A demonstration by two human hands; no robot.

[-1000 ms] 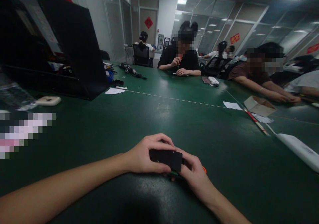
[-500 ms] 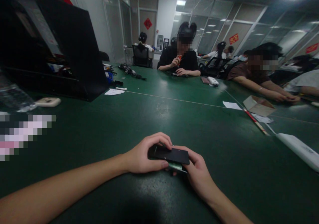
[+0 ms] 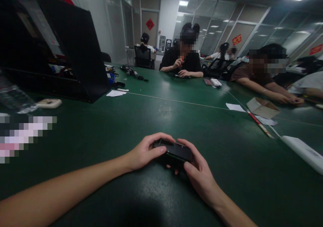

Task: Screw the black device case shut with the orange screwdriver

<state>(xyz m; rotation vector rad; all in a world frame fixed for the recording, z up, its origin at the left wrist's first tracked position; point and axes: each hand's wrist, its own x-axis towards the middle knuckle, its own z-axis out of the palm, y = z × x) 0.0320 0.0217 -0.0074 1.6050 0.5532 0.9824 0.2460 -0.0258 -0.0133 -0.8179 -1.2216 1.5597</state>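
Note:
Both of my hands hold a small flat black device (image 3: 174, 151) just above the dark green table (image 3: 161, 119), near its front edge. My left hand (image 3: 143, 151) wraps its left end, thumb on top and fingers curled behind. My right hand (image 3: 198, 171) grips its right end, thumb on the near edge and fingers over the far side. A thin green part shows faintly under the black piece. What lies beneath it is hidden by my fingers.
A large black open case (image 3: 58, 48) stands at the left, with a beige object (image 3: 49, 103) and a plastic bottle (image 3: 13, 97) in front of it. Paper slips (image 3: 116, 92), a cardboard box (image 3: 262, 107), a red-and-white stick (image 3: 259, 124) and a white device (image 3: 302, 151) lie to the right. Other people sit across the table.
The black device has turned from facing me to lying flatter and moved slightly away. My right thumb has come onto its near edge; the orange bit seen earlier is hidden.

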